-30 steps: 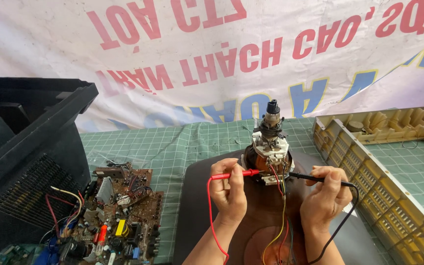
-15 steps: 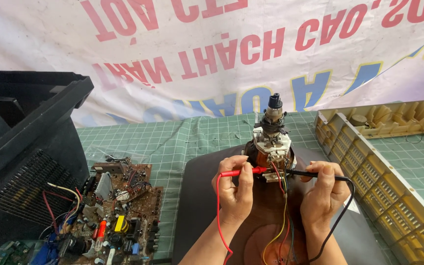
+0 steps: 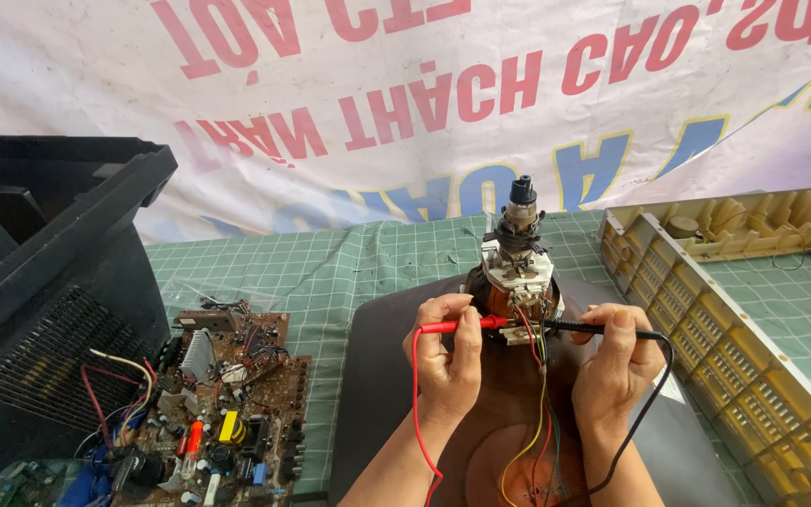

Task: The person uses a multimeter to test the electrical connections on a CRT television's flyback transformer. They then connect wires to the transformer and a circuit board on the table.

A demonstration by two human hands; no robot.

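Head view: left hand [image 3: 448, 361] pinches red probe [image 3: 457, 325], right hand [image 3: 612, 361] black probe [image 3: 603, 329], seemingly touching the copper-wound yoke [image 3: 516, 282].

A picture tube [image 3: 518, 413] lies on the tabletop [image 3: 349, 253] in the middle, its neck assembly [image 3: 518, 268] pointing away from the person. The left hand [image 3: 448, 352] holds one probe [image 3: 457, 325] at the assembly's left side, and the right hand [image 3: 612, 361] holds another probe [image 3: 603, 329] at its right side. A circuit board [image 3: 208, 404] lies left of the tube, with a television casing [image 3: 39, 291] further left. A slotted plastic cover [image 3: 734, 310] lies to the right. A banner [image 3: 405, 103] hangs behind everything.
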